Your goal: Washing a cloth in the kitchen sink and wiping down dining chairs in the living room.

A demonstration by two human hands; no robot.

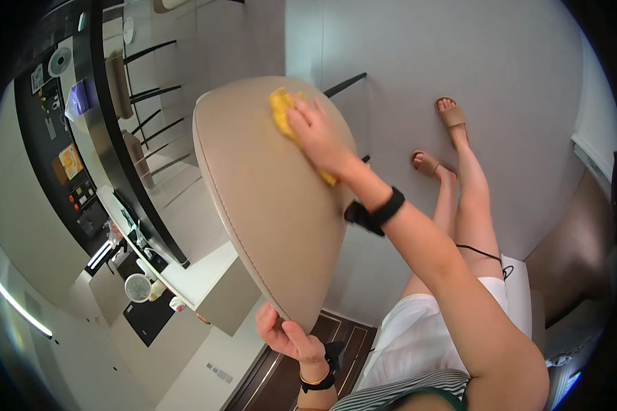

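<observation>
A beige leather-like upholstered chair [267,205] with a stitched edge fills the middle of the view, and two of its dark legs show behind it. My right hand [319,133] presses a crumpled yellow cloth [283,110] onto its surface near the upper end; part of the cloth sticks out below the palm. At the chair's lower, narrow end, my left hand [290,336] grips the edge, thumb on the upholstery and fingers around the rim. Both wrists wear black bands.
Left of the chair runs a long dark-edged table [118,138] with more beige chairs [117,85] along it. A purple tissue pack [78,97] lies near its edge. Beyond are a white counter [205,277] and a round container [138,287]. My sandalled feet [450,113] rest on grey floor.
</observation>
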